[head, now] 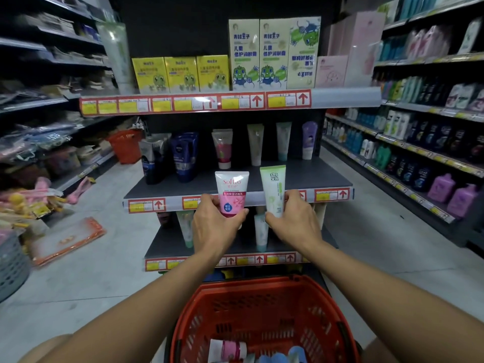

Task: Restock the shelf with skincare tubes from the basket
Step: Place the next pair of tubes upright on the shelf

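A dark middle shelf [314,176] is carrying upright tubes along its back: navy tubes [183,155] at left, then a pink tube [222,150], two pale tubes [256,144] and a lilac tube [309,142], while yellow boxes [180,74] are lining the top shelf [345,96].

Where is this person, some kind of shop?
Most likely a supermarket or drugstore's personal-care aisle: shelves edged with price labels, rows of bottles along the side racks, and a red shopping basket below the hands.
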`<state>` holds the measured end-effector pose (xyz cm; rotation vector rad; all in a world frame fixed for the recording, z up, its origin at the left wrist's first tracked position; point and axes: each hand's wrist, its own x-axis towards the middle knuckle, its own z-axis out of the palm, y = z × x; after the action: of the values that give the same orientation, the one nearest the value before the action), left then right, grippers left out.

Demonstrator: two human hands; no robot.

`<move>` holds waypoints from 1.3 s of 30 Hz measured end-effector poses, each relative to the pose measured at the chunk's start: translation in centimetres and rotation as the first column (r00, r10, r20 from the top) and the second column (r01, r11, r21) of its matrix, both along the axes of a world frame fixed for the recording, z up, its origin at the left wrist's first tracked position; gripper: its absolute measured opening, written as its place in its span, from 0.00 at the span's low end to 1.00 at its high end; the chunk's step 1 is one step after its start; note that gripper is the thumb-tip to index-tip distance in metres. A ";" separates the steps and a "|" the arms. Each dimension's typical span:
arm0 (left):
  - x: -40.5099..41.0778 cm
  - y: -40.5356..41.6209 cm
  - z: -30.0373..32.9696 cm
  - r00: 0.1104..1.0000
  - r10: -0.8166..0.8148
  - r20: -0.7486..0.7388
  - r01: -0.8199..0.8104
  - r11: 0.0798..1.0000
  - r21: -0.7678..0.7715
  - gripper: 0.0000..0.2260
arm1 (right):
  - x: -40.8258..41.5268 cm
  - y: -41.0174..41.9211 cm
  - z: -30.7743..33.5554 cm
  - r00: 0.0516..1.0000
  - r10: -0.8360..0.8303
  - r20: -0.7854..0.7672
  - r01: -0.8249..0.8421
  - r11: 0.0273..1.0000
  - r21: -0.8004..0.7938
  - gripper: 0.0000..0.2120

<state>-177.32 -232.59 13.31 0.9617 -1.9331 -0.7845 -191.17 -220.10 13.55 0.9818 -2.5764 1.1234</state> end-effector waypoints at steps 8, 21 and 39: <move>-2.3 -3.3 1.1 0.999 0.036 0.018 -0.035 0.999 -0.030 0.26 | -2.6 -3.3 0.8 0.999 0.030 -0.018 -0.030 1.000 -0.003 0.23; -7.6 -10.5 2.7 0.998 0.058 -0.019 -0.058 0.998 -0.002 0.27 | -7.4 -11.1 2.0 0.998 0.051 -0.041 -0.055 0.995 -0.085 0.24; -10.3 -13.5 1.0 0.997 0.037 0.075 -0.035 0.999 -0.033 0.33 | -11.0 -13.2 -0.5 0.987 0.035 -0.154 -0.037 0.999 -0.016 0.20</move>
<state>-187.63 -246.09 14.35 1.0171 -1.9812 -0.7036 -202.19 -233.27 13.07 1.0703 -2.4319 1.0343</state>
